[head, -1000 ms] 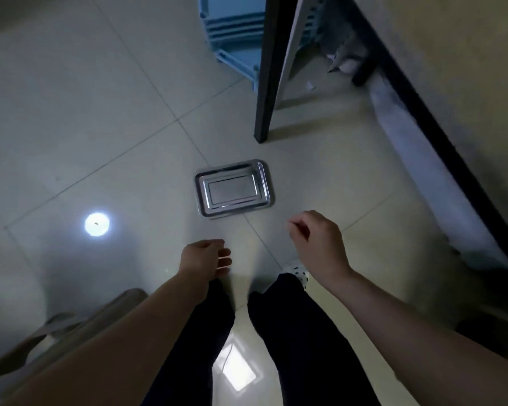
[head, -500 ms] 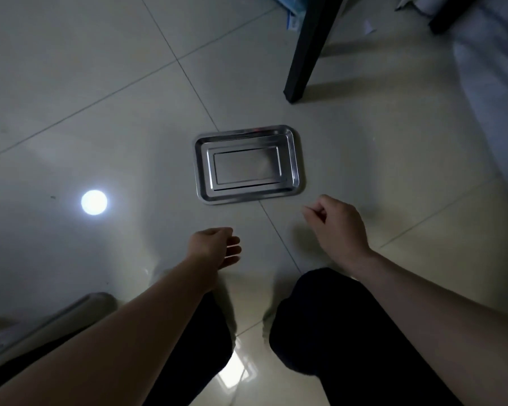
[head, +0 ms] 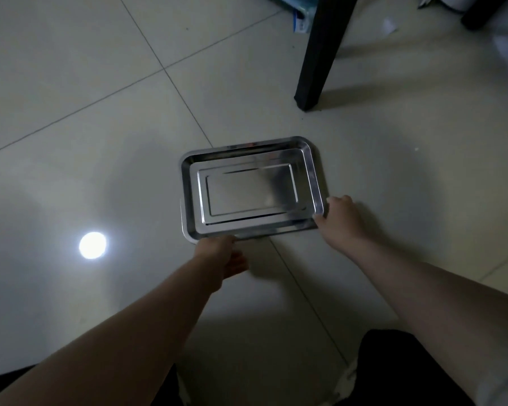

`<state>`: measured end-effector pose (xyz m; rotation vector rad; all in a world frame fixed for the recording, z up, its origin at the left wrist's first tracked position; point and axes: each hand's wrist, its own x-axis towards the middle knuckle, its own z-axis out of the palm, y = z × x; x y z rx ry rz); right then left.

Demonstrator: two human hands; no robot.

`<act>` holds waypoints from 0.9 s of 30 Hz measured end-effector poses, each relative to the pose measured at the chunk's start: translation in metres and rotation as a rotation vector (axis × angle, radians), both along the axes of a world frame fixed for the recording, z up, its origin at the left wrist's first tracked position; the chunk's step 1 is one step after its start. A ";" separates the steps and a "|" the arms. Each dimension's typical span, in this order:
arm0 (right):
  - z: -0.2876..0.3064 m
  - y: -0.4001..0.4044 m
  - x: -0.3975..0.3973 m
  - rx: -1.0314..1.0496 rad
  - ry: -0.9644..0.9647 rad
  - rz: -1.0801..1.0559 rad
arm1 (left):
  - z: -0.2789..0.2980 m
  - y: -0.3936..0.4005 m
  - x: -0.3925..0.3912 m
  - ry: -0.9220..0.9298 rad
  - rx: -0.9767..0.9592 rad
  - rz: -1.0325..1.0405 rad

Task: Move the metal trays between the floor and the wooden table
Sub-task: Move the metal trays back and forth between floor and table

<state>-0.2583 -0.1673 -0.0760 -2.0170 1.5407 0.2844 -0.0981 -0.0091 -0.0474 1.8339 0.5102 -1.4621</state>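
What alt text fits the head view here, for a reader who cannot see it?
Both hands grip a stack of metal trays on the tiled floor: the left hand at its near edge, the right hand at its near right corner. A dark table leg stands beyond, and a round light reflection shines at left.

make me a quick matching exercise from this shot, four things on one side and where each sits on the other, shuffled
Things:
1. metal trays
2. left hand
3. right hand
4. black table leg

Places:
A. at the trays' near-right corner
B. standing on the floor beyond the trays
C. nested on the tiled floor
D. at the trays' near edge, toward the left

Pairs: 1-C, 2-D, 3-A, 4-B
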 end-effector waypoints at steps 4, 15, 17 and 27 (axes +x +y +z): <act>-0.017 -0.012 0.018 -0.030 0.001 -0.055 | -0.024 -0.010 0.002 0.026 -0.002 0.011; -0.022 -0.020 0.015 -0.155 0.108 -0.038 | -0.035 -0.017 -0.008 0.039 -0.023 0.076; -0.021 -0.022 0.015 -0.168 0.134 -0.037 | -0.035 -0.018 -0.007 0.036 -0.019 0.081; -0.017 -0.021 0.018 0.058 -0.234 -0.369 | -0.036 -0.017 -0.008 0.048 -0.007 0.104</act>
